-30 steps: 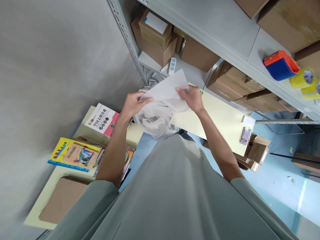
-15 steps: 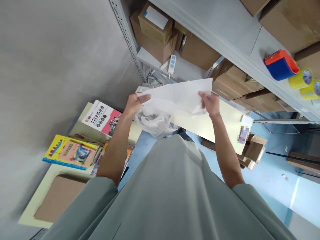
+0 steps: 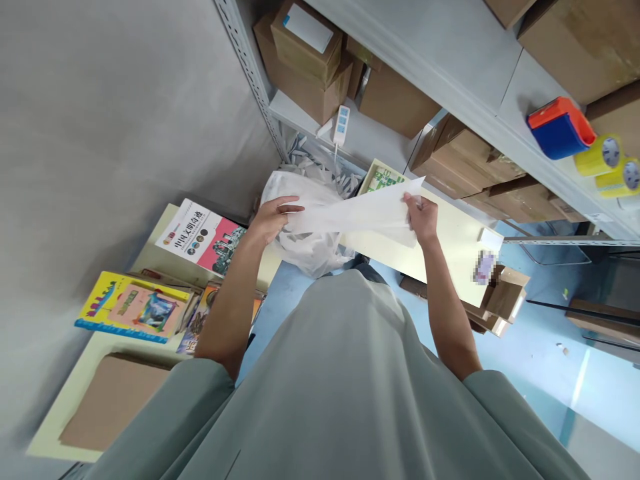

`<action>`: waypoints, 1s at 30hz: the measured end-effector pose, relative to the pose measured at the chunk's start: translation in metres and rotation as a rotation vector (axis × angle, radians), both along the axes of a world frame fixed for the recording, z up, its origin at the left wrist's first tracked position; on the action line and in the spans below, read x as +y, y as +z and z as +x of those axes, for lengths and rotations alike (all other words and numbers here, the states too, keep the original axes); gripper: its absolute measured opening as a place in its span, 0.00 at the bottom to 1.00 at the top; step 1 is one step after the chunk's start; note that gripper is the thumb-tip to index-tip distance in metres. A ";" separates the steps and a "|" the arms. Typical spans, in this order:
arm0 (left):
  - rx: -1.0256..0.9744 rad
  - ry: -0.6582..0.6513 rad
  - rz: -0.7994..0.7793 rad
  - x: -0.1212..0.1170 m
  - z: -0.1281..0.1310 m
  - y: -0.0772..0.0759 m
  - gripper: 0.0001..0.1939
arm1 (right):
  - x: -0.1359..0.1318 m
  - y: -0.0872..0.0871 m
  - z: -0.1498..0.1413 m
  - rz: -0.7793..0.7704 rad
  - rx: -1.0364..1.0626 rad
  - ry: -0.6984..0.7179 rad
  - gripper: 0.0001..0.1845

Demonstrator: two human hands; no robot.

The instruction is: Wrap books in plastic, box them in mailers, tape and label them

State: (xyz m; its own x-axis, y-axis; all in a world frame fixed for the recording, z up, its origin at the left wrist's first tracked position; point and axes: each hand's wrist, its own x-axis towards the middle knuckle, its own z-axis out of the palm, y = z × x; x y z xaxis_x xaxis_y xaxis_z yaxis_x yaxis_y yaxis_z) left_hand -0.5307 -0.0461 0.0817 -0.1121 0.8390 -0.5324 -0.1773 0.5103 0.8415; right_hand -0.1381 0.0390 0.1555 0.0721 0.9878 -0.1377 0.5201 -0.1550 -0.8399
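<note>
A folded white sheet (image 3: 355,210), thin like paper, is stretched between my two hands above the table. My left hand (image 3: 270,219) pinches its left end, fingers and thumb pointing right. The upper right corner is gripped between the thumb and bent fingers of my right hand (image 3: 423,217). Below the sheet's left part sits a crumpled white plastic bag (image 3: 313,257), partly covered by it. Behind the sheet, a green-and-white printed item (image 3: 384,179) shows on the pale yellow table (image 3: 450,230).
Books, among them a white-and-pink one (image 3: 200,237) and a yellow one (image 3: 135,307), lie on the left table beside brown cardboard (image 3: 115,403). Shelves hold cardboard boxes (image 3: 400,100), a power strip (image 3: 341,125), a red-and-blue tape dispenser (image 3: 560,128) and yellow tape rolls (image 3: 597,157). An open carton (image 3: 513,293) stands right.
The sheet has tilted and narrowed into a folded strip, its left end lower. My left hand has moved slightly down. The green printed item behind it has come into view.
</note>
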 end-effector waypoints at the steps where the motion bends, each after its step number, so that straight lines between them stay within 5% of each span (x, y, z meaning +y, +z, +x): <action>1: 0.005 0.016 -0.011 -0.001 0.001 -0.004 0.29 | -0.001 -0.002 0.000 -0.002 -0.003 0.007 0.32; 12: 0.371 0.240 0.004 -0.003 0.023 -0.027 0.12 | -0.017 -0.006 -0.017 -0.009 -0.116 0.010 0.34; 17: 0.612 0.185 0.180 -0.007 0.021 -0.026 0.13 | -0.017 -0.013 -0.014 0.011 -0.149 -0.008 0.35; 25: 0.323 0.190 0.157 0.006 0.033 -0.036 0.27 | -0.027 -0.023 -0.005 0.002 -0.190 -0.036 0.38; 30: 0.662 0.026 0.130 0.004 0.040 -0.042 0.08 | -0.029 -0.022 -0.002 0.021 -0.218 -0.069 0.39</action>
